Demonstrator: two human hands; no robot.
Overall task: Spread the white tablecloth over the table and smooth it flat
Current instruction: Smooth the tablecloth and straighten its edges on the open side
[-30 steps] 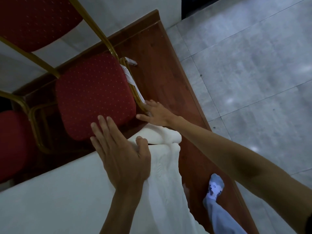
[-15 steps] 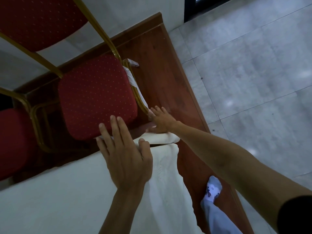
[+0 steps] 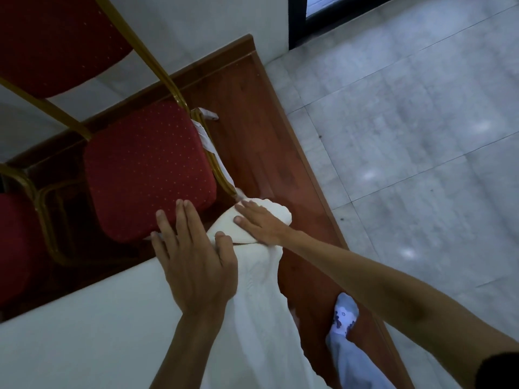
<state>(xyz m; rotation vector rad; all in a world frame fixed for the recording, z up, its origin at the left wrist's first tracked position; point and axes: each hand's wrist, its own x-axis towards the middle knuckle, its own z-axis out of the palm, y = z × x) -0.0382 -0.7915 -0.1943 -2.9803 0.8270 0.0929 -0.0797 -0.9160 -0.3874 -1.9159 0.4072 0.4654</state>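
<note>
The white tablecloth (image 3: 92, 327) covers the table at the lower left, and its corner drapes down over the table's far right corner. My left hand (image 3: 193, 256) lies flat on the cloth at that corner, fingers straight and pointing away from me. My right hand (image 3: 258, 223) presses with straight fingers on the bunched fold of cloth (image 3: 276, 213) at the very tip of the corner. The table itself is hidden under the cloth.
A red padded chair (image 3: 146, 172) with a gold frame stands right behind the table corner, a second red chair (image 3: 14, 245) at the left. Wooden platform floor (image 3: 264, 141) runs beside grey tiles (image 3: 421, 136). My socked foot (image 3: 344, 315) stands on the platform.
My right hand has come back from beyond the corner near the chair leg and now lies on the bunched fold. My left hand has stayed flat on the cloth.
</note>
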